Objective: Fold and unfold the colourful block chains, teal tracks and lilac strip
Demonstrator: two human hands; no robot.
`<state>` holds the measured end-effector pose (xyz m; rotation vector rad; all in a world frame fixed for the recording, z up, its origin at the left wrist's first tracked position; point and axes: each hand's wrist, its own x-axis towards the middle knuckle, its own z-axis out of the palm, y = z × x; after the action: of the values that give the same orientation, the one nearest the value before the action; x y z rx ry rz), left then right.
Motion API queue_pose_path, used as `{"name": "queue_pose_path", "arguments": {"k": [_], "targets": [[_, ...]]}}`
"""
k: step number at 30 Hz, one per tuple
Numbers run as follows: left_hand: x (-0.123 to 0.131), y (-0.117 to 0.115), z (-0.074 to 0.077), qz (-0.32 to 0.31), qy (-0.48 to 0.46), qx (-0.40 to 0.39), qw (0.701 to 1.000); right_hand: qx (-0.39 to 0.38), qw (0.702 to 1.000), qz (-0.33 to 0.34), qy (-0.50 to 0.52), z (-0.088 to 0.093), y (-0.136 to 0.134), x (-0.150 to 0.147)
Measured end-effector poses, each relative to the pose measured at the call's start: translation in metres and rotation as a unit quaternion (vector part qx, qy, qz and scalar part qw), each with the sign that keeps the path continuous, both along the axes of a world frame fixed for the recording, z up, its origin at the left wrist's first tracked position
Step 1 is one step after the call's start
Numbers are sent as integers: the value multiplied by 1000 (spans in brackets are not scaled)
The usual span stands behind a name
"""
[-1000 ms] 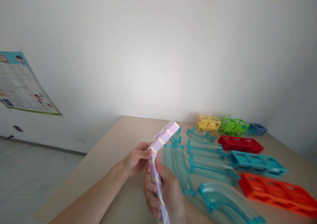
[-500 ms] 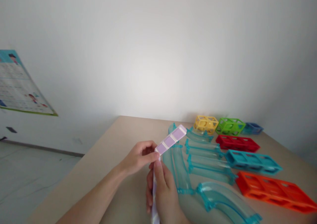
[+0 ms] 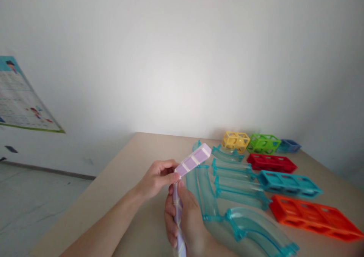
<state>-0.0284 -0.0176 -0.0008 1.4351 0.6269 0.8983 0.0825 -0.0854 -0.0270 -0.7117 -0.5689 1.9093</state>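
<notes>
A light purple block strip with white edges and square sections (image 3: 193,160) slants up to the right, above the table. My left hand (image 3: 158,178) pinches its lower left end between thumb and fingers. Below, a second purple strip (image 3: 178,207) runs down toward me, and my right hand (image 3: 191,221) is wrapped round it. The two strips meet at an angle by my left thumb; whether they are joined there I cannot tell. Just beyond my right hand lie clear teal straight track pieces (image 3: 208,192).
On the beige table (image 3: 119,170) to the right are a curved teal track (image 3: 258,223), orange (image 3: 315,217), blue (image 3: 289,183) and red (image 3: 271,163) block frames. Yellow (image 3: 236,141), green (image 3: 263,143) and dark blue (image 3: 291,146) pieces stand near the white wall (image 3: 176,60).
The upper purple strip has shifted slightly left and turned, showing more of its side. My right hand has rolled a little, so more of the lower strip shows. Both hands keep their hold.
</notes>
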Motion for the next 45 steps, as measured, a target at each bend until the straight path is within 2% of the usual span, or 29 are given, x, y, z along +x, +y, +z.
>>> {"name": "queue_pose_path", "arguments": {"k": [3,5,9,13,19,23,25,29,32,35,38,42,45], "targets": [[-4,0,-1,-15,-21,7,1000,-48,993,83,70,6,3,7],[-8,2,-1,-18,-25,19,999,-71,976,158,128,7,8,13],[-16,6,1,-19,-16,72,997,-56,937,270,213,4,18,22],[-21,8,2,-36,-7,96,995,-34,917,313,244,-2,21,24],[-18,5,4,-62,-50,120,990,-16,917,342,203,-13,24,22],[-17,4,2,-66,-65,107,990,-11,936,313,161,-12,22,19],[-18,6,-1,-48,-49,72,995,-6,955,271,118,-8,19,17],[-20,12,-3,57,12,35,998,54,990,130,5,-1,11,11],[-19,16,-2,122,56,46,990,130,985,55,-95,2,8,7],[-18,16,-1,99,47,7,994,124,982,48,-135,3,5,5],[-18,13,-1,63,-13,-50,997,97,988,61,-105,4,4,6],[-19,11,0,38,-75,-83,993,96,989,93,-55,4,3,8],[-17,11,2,22,-70,-92,993,97,992,65,-57,5,4,9]]}}
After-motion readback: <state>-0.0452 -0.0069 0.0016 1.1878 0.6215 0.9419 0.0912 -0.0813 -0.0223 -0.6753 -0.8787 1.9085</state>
